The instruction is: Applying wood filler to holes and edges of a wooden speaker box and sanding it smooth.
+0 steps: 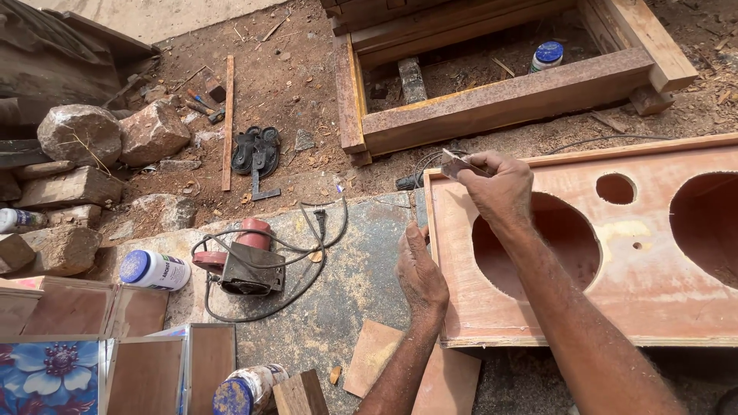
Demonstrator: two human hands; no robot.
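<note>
R hand [498, 183] pinched on small flat scraper piece [455, 163] at top-left corner of plywood panel [653, 284], long axis pointing left. L hand [420, 270] fingers curled loosely together, empty, resting by panel's left edge, just below R.

Dusty stone slab [361, 284] carries a red power tool [242, 261], plywood panel [615, 269] and bottle [154, 270].

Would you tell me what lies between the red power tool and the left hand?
In the head view, only dusty concrete slab and the tool's black cord separate the red power tool from the left hand.
</note>
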